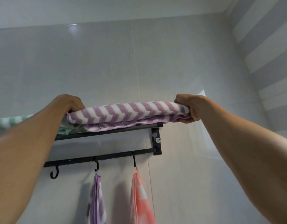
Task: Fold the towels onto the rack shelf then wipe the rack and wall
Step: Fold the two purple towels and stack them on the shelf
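On rack shelf [107, 132]: our left hand [71, 102] and right hand [188, 109] each clutch an end of folded purple striped towel [123, 113], keeping fold intact while seating it beside green towel [10, 122].

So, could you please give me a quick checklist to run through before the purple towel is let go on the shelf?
1. Both ends held: ok. Left hand and right hand each keep a grip on the purple striped towel.
2. Towel folded: ok, layers show along its front.
3. Towel fully on the rack shelf: not ok, a lower layer overhangs the front edge.
4. Clear of the green striped towel: cannot tell, the left forearm hides the join.
5. Hanging cloths on hooks: ok, purple cloth, pink cloth.
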The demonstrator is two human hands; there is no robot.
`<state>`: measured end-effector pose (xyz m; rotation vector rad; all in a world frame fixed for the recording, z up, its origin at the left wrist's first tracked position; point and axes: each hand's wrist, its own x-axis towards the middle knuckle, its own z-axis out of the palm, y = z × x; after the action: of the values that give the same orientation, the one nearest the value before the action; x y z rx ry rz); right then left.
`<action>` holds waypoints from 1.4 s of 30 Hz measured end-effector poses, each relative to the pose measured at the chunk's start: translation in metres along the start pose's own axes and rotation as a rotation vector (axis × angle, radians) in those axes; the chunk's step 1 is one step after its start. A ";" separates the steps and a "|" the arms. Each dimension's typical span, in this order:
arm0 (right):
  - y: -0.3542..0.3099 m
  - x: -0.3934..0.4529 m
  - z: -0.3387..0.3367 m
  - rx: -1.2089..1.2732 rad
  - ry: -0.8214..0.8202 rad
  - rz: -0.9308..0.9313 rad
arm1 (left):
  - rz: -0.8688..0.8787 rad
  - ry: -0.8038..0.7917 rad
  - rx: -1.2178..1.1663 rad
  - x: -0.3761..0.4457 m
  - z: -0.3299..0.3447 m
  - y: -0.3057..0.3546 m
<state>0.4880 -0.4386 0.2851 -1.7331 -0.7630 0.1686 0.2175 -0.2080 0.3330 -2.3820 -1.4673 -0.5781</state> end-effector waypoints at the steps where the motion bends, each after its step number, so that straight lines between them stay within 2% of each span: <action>1: -0.001 0.001 -0.001 0.002 0.004 0.002 | 0.004 0.001 0.021 0.003 0.000 0.001; 6: -0.003 0.006 0.002 -0.010 0.010 0.034 | 0.006 -0.025 0.097 0.016 0.002 0.002; 10: -0.004 0.013 0.007 -0.033 0.095 0.027 | -0.036 -0.051 0.075 0.019 0.004 0.004; 15: -0.007 0.010 0.008 0.022 0.250 -0.060 | -0.108 0.003 -0.101 0.030 0.005 -0.001; 17: -0.011 0.005 0.007 0.023 0.313 -0.122 | -0.180 0.120 -0.244 0.049 0.009 -0.011; 20: -0.015 -0.009 0.007 -0.082 0.451 -0.258 | -0.150 0.297 -0.433 0.036 0.007 -0.010; 23: -0.023 -0.020 0.014 -0.224 0.560 -0.382 | -0.091 0.362 -0.565 0.023 0.000 -0.009; 25: -0.031 -0.024 0.024 -0.284 0.589 -0.470 | -0.079 0.392 -0.572 0.020 -0.001 -0.011; 30: -0.043 -0.032 0.054 -0.376 0.524 -0.660 | 0.002 0.509 -0.632 -0.010 0.000 -0.004; 35: -0.039 -0.043 0.081 -0.425 0.461 -0.754 | 0.065 0.631 -0.692 -0.038 0.010 0.002; 42: -0.015 -0.071 0.119 -0.456 0.506 -0.926 | 0.134 0.880 -0.693 -0.076 0.034 -0.008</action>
<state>0.3694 -0.3800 0.2423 -1.5473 -1.1822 -1.0980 0.1856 -0.2491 0.2675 -2.0807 -0.7571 -2.0161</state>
